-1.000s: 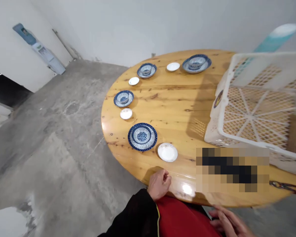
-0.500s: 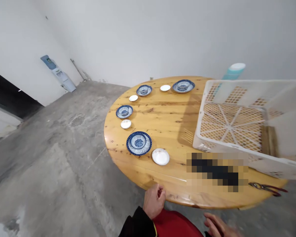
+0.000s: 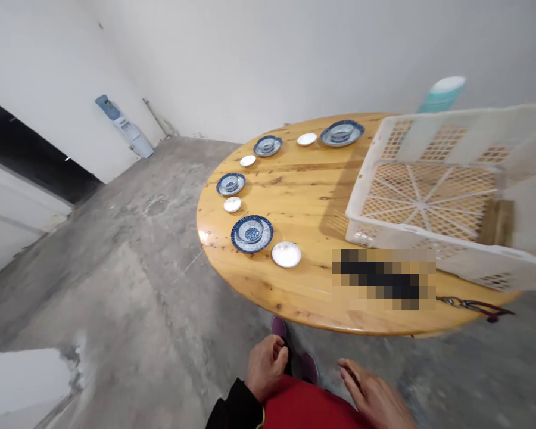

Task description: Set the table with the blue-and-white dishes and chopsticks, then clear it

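My left hand [image 3: 264,364] hangs in front of my body, below the near edge of the round wooden table [image 3: 312,202], its fingers curled in with nothing seen in them. My right hand [image 3: 373,396] is low beside it, fingers stretched out and holding nothing. Nearest on the table are a blue patterned bowl on a blue plate [image 3: 252,233] and a small white saucer [image 3: 286,254]. Three more blue bowl-and-plate sets [image 3: 231,184] with white saucers [image 3: 232,204] follow the far left rim.
A large white plastic crate [image 3: 433,196] fills the table's right side. Dark scissors or tongs [image 3: 473,306] lie at the near right edge. A teal and white object [image 3: 442,92] stands behind the crate. Bare concrete floor spreads left; a water dispenser [image 3: 125,126] stands by the wall.
The view has pulled back from the table. My left hand has come off the table edge and hangs lower, and my right hand shows more fully.
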Demonstrator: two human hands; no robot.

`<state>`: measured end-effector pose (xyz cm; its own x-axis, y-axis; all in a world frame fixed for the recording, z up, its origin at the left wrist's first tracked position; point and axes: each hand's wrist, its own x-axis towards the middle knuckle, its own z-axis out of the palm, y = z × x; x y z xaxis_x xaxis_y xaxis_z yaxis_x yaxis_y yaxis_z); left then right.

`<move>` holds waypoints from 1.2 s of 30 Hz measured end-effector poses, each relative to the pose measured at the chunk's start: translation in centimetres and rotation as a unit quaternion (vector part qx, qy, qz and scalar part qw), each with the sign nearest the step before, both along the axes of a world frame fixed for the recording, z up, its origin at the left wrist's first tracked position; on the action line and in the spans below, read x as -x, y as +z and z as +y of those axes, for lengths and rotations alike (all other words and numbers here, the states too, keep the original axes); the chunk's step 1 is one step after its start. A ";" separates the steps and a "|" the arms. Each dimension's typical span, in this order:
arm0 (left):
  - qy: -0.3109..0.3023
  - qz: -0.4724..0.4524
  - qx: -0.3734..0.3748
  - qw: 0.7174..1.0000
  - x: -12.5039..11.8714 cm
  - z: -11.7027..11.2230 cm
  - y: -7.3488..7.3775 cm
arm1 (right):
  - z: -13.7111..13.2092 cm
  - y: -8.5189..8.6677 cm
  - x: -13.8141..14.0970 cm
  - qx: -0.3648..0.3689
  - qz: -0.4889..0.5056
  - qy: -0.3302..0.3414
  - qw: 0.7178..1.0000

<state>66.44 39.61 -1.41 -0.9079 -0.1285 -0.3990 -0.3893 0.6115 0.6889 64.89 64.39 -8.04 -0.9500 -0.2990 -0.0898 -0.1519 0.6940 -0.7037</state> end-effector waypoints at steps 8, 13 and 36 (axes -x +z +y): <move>0.021 0.022 -0.015 0.999 -0.4 -0.9 0.3 | -1.0 0.0 1.7 -0.028 -0.015 0.084 0.996; 0.022 0.025 0.002 0.999 -0.3 -4.0 -0.3 | -3.5 -0.7 2.5 -0.052 -0.015 0.090 0.994; 0.172 0.055 -0.043 0.983 -1.1 -36.5 -5.0 | -40.6 4.3 8.5 -0.128 -0.045 0.261 0.956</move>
<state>67.52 3.09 -6.41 -0.8546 -0.4054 -0.3246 -0.4837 0.3939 0.7816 56.35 23.77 -3.72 -0.6625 -0.6873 -0.2980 -0.4713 0.6916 -0.5473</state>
